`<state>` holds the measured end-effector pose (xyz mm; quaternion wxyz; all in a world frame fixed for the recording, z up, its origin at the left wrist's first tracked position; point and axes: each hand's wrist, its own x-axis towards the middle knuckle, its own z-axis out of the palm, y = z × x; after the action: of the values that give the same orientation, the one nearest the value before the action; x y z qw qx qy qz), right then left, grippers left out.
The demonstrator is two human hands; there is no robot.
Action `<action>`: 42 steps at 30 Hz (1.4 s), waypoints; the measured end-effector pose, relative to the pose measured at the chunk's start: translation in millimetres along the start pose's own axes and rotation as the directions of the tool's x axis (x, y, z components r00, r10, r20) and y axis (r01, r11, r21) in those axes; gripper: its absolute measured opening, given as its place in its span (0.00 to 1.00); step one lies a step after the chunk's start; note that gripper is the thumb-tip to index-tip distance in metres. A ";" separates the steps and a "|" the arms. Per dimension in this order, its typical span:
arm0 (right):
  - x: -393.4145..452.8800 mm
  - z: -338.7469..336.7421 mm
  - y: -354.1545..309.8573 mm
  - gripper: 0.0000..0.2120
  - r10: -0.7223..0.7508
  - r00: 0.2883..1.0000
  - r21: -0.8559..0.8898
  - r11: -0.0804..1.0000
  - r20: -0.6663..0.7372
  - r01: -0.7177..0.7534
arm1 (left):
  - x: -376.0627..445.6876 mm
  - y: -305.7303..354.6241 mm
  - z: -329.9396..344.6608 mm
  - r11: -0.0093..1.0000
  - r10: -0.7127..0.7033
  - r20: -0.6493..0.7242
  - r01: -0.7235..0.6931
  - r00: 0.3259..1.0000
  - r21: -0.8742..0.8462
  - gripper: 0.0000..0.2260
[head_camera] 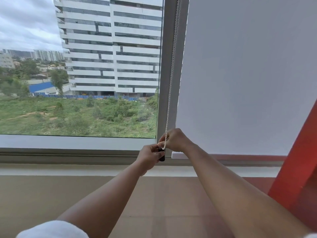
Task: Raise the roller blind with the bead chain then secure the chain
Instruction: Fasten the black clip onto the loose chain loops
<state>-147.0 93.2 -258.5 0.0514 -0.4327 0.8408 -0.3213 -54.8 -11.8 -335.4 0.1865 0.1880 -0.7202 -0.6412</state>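
A white bead chain (172, 69) hangs along the grey window frame post from the top of the view down to my hands. My right hand (176, 140) is closed around the chain's lower end. Just below and left of it, my left hand (150, 158) grips a small black chain holder (162, 158) fixed low on the frame. To the right of the chain hangs a pale grey roller blind (248, 74), lowered, its white bottom bar (177, 155) close to the sill. The window pane on the left is uncovered.
A grey sill (68, 155) runs across under the window, with a tan tiled floor (154, 203) below. A red slanted beam (298, 169) rises at the right edge. Outside stand a tall white building and green ground.
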 end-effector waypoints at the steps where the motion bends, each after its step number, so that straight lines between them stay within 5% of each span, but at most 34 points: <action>1: -0.3 2.2 3.8 0.06 0.004 1.000 0.004 1.000 -0.004 -0.004 | 0.6 -2.5 0.7 1.000 -0.005 -0.001 0.005 1.000 0.012 0.09; 17: -3.6 21.2 26.7 0.11 -0.037 0.998 0.006 0.999 0.058 0.036 | 8.5 -28.3 2.6 0.997 -0.047 0.009 0.046 0.999 0.064 0.06; 42: 2.3 23.1 32.8 0.09 -0.060 0.997 0.037 0.997 -0.040 0.062 | 17.3 -2.4 -2.4 0.992 0.057 -0.089 -0.047 0.994 0.113 0.10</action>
<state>-162.8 93.7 -295.3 0.0335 -0.4507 0.8218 -0.3469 -68.4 -22.9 -337.0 0.2256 0.2084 -0.7499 -0.5859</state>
